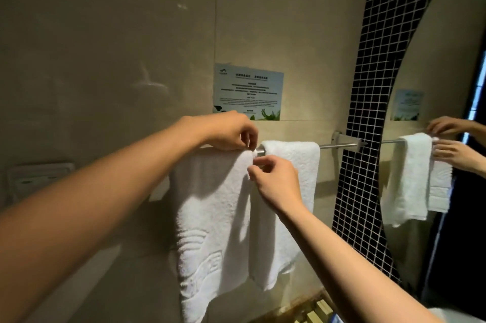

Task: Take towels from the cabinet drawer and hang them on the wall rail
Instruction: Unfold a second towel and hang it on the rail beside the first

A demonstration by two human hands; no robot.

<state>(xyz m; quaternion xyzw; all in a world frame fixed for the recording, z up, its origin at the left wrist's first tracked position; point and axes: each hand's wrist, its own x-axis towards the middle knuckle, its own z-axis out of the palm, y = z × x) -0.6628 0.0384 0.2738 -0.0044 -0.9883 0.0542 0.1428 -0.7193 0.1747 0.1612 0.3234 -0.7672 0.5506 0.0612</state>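
Observation:
Two white towels hang over the metal wall rail (331,146). The left towel (210,217) is larger, with an embossed pattern near its lower end. The right towel (294,164) hangs beside it, partly behind my right arm. My left hand (228,130) rests on top of the rail and pinches the upper right corner of the left towel. My right hand (273,180) is just below, its fingers pinched on the same towel's right edge. The cabinet drawer is out of view.
A printed notice (248,91) is stuck on the beige wall above the rail. A strip of black mosaic tiles (368,112) and a mirror (434,72) lie to the right. A white fitting (39,178) is mounted on the wall at left.

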